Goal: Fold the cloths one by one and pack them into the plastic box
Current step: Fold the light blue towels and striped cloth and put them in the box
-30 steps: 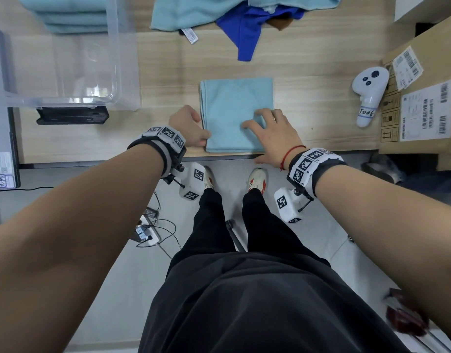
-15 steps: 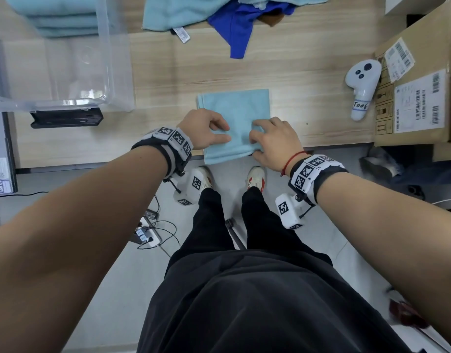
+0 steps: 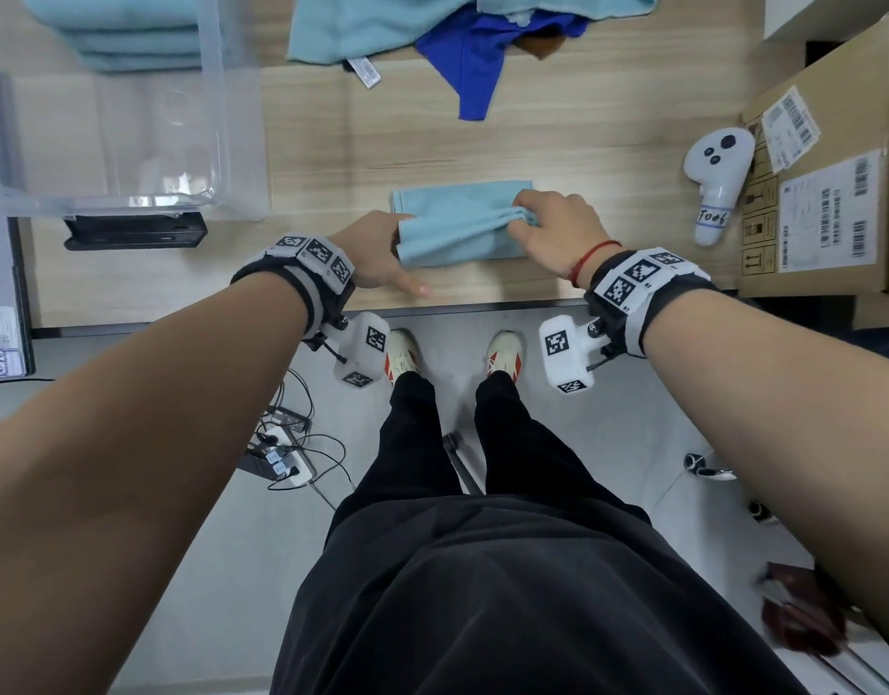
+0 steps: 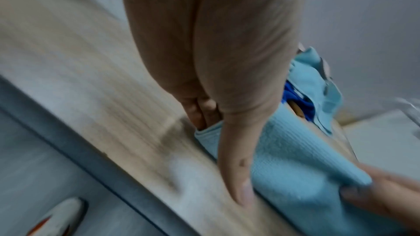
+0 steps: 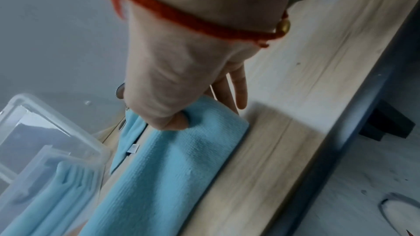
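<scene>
Folded light-blue cloth (image 3: 457, 228) lies long axis left-right on the wooden bench (image 3: 557, 143). Left hand (image 3: 377, 253) fingers grip its left end; right hand (image 3: 552, 228) fingers pinch its right end.

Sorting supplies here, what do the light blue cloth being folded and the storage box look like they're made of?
Light blue cloth: soft, matte woven or knit fabric, possibly microfibre; fine ribbed texture shows in the wrist views. Plastic box: clear, glossy rigid plastic; folded cloths show through its walls.
</scene>
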### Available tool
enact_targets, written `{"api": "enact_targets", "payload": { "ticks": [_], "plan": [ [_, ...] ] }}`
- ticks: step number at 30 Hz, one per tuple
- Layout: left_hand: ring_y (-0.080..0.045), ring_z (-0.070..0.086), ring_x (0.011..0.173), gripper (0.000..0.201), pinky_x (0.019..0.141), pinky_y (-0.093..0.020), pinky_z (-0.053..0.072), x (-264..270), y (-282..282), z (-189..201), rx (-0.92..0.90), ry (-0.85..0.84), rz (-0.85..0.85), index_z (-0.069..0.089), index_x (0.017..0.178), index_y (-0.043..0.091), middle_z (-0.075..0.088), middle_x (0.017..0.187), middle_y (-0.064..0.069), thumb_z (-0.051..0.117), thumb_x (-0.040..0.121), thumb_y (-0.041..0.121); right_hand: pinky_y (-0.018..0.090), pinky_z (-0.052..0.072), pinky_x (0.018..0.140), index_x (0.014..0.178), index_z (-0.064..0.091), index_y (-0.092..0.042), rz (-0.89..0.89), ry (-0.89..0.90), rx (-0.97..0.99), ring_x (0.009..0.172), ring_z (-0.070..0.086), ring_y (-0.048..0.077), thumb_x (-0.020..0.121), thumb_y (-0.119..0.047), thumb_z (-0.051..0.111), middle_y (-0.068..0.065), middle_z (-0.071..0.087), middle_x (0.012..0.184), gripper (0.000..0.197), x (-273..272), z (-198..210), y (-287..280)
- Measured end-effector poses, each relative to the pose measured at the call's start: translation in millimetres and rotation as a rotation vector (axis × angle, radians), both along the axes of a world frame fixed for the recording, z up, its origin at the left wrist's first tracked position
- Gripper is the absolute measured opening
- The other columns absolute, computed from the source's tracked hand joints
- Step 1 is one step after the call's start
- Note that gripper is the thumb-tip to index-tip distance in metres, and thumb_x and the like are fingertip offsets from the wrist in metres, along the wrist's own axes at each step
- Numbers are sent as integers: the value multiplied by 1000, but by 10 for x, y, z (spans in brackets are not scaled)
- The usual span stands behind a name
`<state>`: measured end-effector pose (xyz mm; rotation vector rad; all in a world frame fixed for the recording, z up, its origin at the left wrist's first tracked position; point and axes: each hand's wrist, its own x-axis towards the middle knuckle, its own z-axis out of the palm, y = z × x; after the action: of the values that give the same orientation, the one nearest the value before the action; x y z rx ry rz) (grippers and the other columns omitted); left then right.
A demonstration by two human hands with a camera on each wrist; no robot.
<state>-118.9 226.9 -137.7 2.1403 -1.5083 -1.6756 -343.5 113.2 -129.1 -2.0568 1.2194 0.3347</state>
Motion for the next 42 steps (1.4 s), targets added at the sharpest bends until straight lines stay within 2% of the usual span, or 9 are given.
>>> {"api": "enact_targets", "payload": {
  "ticks": [4,15,19,23,27,32,35,38,42],
  "plan": [
    [-27,65,98,40,89,-35,50,74,26,-138,-32,41,222,69,109,7,70,106,-13,68,87,40,32,33,67,86,52,-22,-86,-24,68,83,53,30,88,-34,45,6,58,83,15,15,-78,-114],
    [-34,66,93,58,91,-45,50,66,-102,-294,-22,-2,462,66,95,-4,70,99,-19,47,95,52,30,33,71,103,59,-3,-147,1,87,87,51,27,100,-43,40,9,58,94,44,53,-254,-320],
    [-21,55,76,43,77,-39,46,73,-166,-331,-2,-62,471,58,83,13,58,81,-10,45,95,52,29,30,70,87,52,-6,-158,80,59,84,47,27,101,-42,37,10,54,89,42,109,-289,-356],
    [-20,58,74,39,82,-42,51,76,-211,-358,28,-72,512,57,83,17,58,80,-7,44,91,54,30,32,71,90,58,-7,-191,109,58,84,48,28,101,-43,37,9,55,88,43,174,-327,-381],
    [-21,52,74,40,72,-34,44,51,-282,-358,50,-147,483,53,79,13,55,80,-7,43,95,48,28,32,68,64,45,-16,-263,142,43,80,48,29,98,-43,41,7,54,78,43,235,-378,-376],
    [-23,55,69,48,72,-34,49,45,-324,-310,52,-256,478,45,58,16,54,68,-5,47,91,51,31,26,50,59,36,-15,-325,107,1,69,43,26,95,-43,47,1,39,58,47,224,-408,-349],
    [-31,68,73,48,84,-39,55,72,-319,-294,48,-274,430,57,68,14,64,70,-6,47,87,56,29,37,64,75,50,-15,-364,91,-33,78,49,25,90,-46,53,2,54,76,35,199,-447,-371],
    [-27,73,76,58,77,-42,59,130,-328,-299,81,-242,520,69,79,6,74,73,-7,59,76,63,34,46,75,106,51,-11,-406,94,-56,88,57,27,87,-47,57,5,62,100,41,207,-427,-401],
    [-25,73,76,63,77,-42,59,128,-351,-270,78,-282,506,72,86,3,74,73,-9,60,74,64,44,46,82,120,49,-11,-111,14,-405,106,52,33,90,-17,46,11,53,119,31,349,-293,-334]
  ]
}}
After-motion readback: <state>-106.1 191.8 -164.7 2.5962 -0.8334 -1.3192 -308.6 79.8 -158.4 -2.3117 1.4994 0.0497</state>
